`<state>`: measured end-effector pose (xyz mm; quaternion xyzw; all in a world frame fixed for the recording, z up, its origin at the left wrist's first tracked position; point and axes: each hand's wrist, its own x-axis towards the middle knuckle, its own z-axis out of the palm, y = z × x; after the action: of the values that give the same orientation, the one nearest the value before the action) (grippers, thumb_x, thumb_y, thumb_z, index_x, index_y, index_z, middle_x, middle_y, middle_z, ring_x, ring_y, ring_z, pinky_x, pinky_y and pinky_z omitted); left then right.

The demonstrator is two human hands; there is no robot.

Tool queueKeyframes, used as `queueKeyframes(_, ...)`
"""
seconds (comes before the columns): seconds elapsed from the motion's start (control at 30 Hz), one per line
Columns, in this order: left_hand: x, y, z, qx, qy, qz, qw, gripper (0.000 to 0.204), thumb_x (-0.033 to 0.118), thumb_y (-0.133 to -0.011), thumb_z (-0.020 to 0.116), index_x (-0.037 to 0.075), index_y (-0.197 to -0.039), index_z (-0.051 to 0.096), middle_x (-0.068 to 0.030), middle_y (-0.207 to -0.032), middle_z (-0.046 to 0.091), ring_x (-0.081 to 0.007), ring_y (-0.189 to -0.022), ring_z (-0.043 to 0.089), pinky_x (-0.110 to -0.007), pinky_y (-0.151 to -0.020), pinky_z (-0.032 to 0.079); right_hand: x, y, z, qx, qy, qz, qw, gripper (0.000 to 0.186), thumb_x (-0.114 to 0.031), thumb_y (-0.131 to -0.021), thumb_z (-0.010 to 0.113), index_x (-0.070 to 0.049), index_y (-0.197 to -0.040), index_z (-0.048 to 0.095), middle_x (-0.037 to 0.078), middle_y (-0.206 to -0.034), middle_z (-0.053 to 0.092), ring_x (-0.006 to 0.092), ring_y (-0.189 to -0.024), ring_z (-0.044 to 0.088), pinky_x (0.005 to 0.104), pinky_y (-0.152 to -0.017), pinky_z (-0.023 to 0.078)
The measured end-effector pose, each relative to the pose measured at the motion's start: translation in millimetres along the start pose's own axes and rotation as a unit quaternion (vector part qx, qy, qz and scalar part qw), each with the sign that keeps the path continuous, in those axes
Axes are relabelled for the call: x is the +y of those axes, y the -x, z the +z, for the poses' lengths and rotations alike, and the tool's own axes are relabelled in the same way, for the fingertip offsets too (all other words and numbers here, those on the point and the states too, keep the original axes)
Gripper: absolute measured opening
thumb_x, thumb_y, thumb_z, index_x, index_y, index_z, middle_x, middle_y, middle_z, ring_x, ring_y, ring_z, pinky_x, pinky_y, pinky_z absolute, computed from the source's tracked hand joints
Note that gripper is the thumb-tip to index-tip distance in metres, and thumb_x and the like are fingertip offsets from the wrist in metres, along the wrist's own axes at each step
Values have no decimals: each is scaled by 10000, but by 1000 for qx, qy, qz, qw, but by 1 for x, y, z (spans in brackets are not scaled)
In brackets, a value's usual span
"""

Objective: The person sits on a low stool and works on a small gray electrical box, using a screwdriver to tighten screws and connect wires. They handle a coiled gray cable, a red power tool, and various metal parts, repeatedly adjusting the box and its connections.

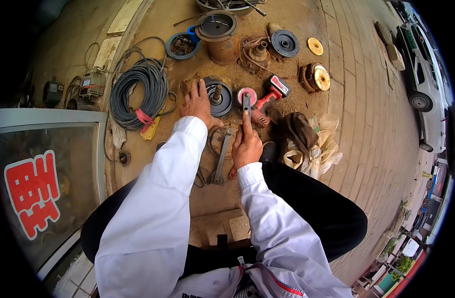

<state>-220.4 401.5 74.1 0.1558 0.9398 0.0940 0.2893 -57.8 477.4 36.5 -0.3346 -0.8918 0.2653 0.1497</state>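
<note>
My left hand [198,103] lies with fingers spread at the left edge of a dark round machine part [226,102], from which a worn metal shaft [216,94] stands up. My right hand [247,148] is closed around a dark metal tool [246,103], its index finger stretched along it. The tool's kind is hard to make out; a red end shows below the fist. Behind its tip sits a round pink-red thing [244,93]. Just right lies a red cordless power tool [271,99] with its battery. A flat metal bar [222,155] rests between my forearms.
A coil of dark cable [140,92] lies left, beside a glass door [53,174]. Beyond my hands stand a bowl of bolts [182,45], a rusty cylinder [222,47], a dark flange [285,42] and a copper-wound part [314,78]. Plastic bags [319,149] lie right.
</note>
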Motion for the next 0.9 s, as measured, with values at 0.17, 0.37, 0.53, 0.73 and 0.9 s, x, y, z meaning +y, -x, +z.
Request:
queueKeyframes(0.17,6,1,-2,-10,3,-6,1000,1432,357,-571,994,123,-1629,58,-93,-1694,146,-338,-1499,296,-500,-1122,422,10,-11,-7,-38,15,-4,999,597,-160,-939,645,-244,-1510,491,264,-807,648,449,-685,663,552,-614,536)
queueKeyframes(0.37,-2,0,6,5,-5,2,1000,1453,384,-569,995,132,-1633,38,-90,-1699,121,-335,-1509,284,-506,-1115,425,-8,-12,-15,-32,36,15,999,559,-149,-940,632,-220,-1484,525,256,-830,663,448,-695,671,543,-626,541)
queueKeyframes(0.53,7,-4,-2,-17,-4,-9,1000,1452,378,-567,996,126,-1632,42,-77,-1702,122,-341,-1506,289,-529,-1127,399,2,-12,-39,-85,67,-7,994,494,-167,-962,608,-230,-1450,560,244,-818,661,443,-701,672,545,-653,550)
queueKeyframes(0.73,6,-2,3,2,-3,-2,1000,1458,384,-560,993,104,-1628,40,-111,-1696,113,-375,-1497,292,-490,-1153,397,1,-59,-19,-56,42,-38,997,490,-174,-950,604,-254,-1433,574,252,-849,683,451,-696,664,553,-648,549)
queueKeyframes(0.9,7,2,-2,-2,-10,-15,1000,1436,360,-577,993,112,-1629,48,-77,-1698,137,-339,-1485,322,-500,-1114,426,15,-16,-31,-90,56,-31,994,547,-232,-981,599,-299,-1512,487,254,-763,625,453,-687,672,550,-628,551)
